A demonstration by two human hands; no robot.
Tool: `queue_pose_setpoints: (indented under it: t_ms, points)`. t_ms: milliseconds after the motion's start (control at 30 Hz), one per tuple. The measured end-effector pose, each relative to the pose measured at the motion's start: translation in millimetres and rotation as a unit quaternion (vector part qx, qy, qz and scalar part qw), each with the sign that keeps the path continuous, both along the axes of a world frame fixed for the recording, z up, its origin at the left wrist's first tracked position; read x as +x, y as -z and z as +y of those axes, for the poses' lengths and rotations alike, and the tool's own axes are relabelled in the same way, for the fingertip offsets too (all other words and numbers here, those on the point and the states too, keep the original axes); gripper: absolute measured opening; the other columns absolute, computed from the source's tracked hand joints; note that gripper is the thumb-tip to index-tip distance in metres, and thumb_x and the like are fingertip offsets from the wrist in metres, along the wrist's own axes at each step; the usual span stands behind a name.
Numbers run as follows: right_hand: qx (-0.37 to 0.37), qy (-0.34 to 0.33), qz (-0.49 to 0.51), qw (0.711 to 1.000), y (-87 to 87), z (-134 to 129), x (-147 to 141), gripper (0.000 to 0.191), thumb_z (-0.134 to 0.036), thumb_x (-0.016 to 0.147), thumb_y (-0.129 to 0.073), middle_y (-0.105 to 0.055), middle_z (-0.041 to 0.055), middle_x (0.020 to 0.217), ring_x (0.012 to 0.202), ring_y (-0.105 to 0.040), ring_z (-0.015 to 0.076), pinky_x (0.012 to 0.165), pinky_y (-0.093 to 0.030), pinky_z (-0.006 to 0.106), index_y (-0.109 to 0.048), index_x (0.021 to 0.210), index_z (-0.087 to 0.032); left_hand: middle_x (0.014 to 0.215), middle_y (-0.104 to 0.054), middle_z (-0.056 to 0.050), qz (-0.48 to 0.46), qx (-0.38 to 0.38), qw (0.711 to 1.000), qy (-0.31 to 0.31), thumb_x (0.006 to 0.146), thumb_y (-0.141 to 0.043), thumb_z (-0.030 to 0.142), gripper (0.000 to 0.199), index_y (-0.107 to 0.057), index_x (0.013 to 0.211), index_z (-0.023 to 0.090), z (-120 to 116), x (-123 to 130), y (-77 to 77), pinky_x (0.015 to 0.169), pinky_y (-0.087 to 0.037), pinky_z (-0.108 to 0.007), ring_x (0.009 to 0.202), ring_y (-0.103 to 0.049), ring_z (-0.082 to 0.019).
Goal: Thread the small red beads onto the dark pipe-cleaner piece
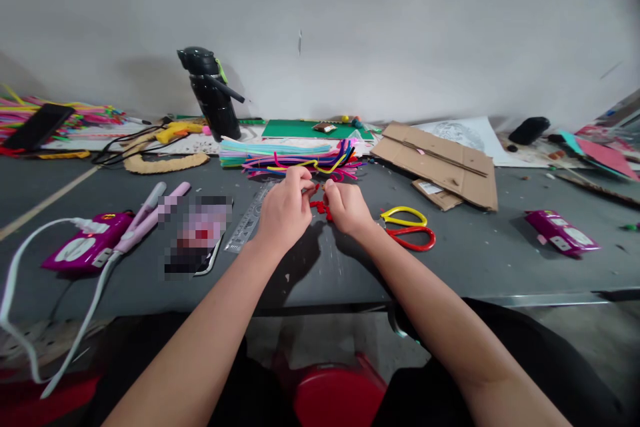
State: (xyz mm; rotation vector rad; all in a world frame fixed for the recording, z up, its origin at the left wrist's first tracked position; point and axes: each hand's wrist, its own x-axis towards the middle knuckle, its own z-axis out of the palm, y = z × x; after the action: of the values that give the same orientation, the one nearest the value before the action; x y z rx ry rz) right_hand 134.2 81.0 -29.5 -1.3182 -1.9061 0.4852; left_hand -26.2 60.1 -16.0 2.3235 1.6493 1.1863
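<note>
My left hand [287, 205] is closed in a pinch over the table, with a small red piece [316, 188] at its fingertips. Facing it, my right hand [347, 205] is also pinched shut; a tiny yellowish bit shows at its thumb, too small to name. Between and below the hands lie several small red pieces [321, 207], partly hidden by the fingers. Just beyond the hands is a bundle of coloured pipe cleaners [280, 150]. Scissors [407, 227] with one yellow and one red handle rest to the right of my right hand, their blades mostly hidden.
A clear ruler [246, 223], a phone [200, 237] and a pink hair straightener [153, 217] with a white cord lie left. A black bottle [213, 97] stands behind. Cardboard [440, 163] lies back right; purple packs [561, 232] sit on both sides. A red stool [337, 393] is below.
</note>
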Motion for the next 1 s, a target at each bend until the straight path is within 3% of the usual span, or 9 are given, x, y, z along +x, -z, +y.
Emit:
queue_pose_setpoints:
  t_ms: [233,500,733,867,1000]
  points:
    - [-0.010,0.016,0.027,0.999,1.8,1.7,0.5,0.062,-0.055,0.103,-0.025,-0.057,0.0044,0.057,0.061,-0.056,0.0178,0.063,-0.035,0.029,-0.053,0.060,-0.020,0.106,-0.076,-0.006,-0.012,-0.022,1.000,0.002,0.088,-0.050,0.009,0.031,-0.045,0.115,0.024,-1.1,-1.8,-2.6,0.077,-0.050,-0.033,0.099,-0.072,-0.023]
    - [-0.025,0.022,0.106,0.994,2.8,3.9,1.1,0.067,-0.066,0.099,-0.026,-0.056,0.0020,0.057,0.060,-0.054,0.0164,0.063,-0.036,0.028,-0.056,0.062,-0.019,0.092,-0.076,-0.002,-0.160,-0.113,0.977,0.083,0.089,-0.061,0.025,0.034,-0.045,0.119,0.022,-1.4,-25.6,-19.3,0.071,-0.050,-0.029,0.072,-0.067,-0.015]
    - [-0.041,0.017,0.160,0.986,5.3,4.3,0.2,0.066,-0.065,0.099,-0.029,-0.053,0.0007,0.054,0.058,-0.052,0.0156,0.062,-0.036,0.028,-0.057,0.061,-0.018,0.094,-0.075,-0.004,-0.203,-0.177,0.955,0.123,0.088,-0.064,0.032,0.042,-0.046,0.124,0.023,-8.9,-42.9,-29.2,0.063,-0.047,-0.027,0.070,-0.064,-0.015]
    - [-0.054,0.015,0.167,0.984,5.3,4.7,-1.0,0.066,-0.065,0.099,-0.029,-0.052,0.0002,0.053,0.057,-0.051,0.0153,0.061,-0.036,0.027,-0.056,0.060,-0.019,0.094,-0.076,-0.004,-0.149,-0.192,0.962,0.128,0.088,-0.062,0.034,0.041,-0.045,0.125,0.024,-8.6,-57.2,-31.9,0.068,-0.049,-0.029,0.082,-0.069,-0.019]
    - [-0.065,0.009,0.172,0.983,5.8,4.3,-1.1,0.067,-0.067,0.097,-0.031,-0.049,-0.0001,0.050,0.055,-0.050,0.0153,0.058,-0.035,0.027,-0.057,0.060,-0.019,0.091,-0.077,-0.002,0.031,-0.185,0.980,0.064,0.089,-0.056,0.031,0.024,-0.054,0.113,0.028,-4.3,-77.9,-26.2,0.067,-0.046,-0.031,0.081,-0.070,-0.023]
